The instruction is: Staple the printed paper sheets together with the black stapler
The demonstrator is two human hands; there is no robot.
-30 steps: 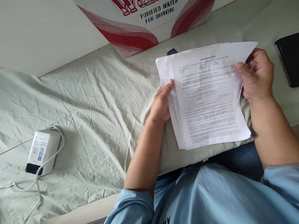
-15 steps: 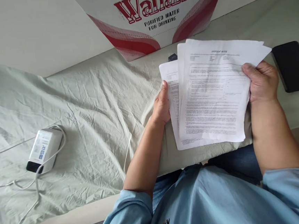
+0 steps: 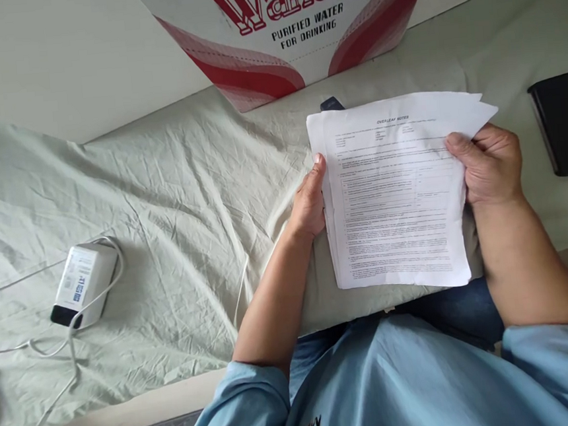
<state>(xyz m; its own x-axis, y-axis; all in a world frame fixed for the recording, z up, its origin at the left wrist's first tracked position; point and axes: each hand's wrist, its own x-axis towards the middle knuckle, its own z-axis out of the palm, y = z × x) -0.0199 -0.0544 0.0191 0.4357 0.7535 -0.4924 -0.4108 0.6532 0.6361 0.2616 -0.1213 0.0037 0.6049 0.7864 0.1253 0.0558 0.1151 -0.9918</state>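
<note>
Several printed sheets of paper, headed "Overleaf Notes", lie nearly lined up in one stack between my hands. My left hand grips the stack's left edge, thumb along the side and the other fingers hidden behind it. At the upper right edge my right hand pinches the sheets, its thumb on the front. Two paper corners stick out above that hand. The stack is tilted up above the cloth-covered surface, close to my lap.
A Wahaha water carton stands at the back, with a small dark object before it. A white box-shaped device with a cable lies left on the wrinkled cloth. To the right is a black phone-like object.
My right hand has moved left and slightly down with its sheets, over those at my left hand. The sheets that were fanned apart now nearly overlap.
</note>
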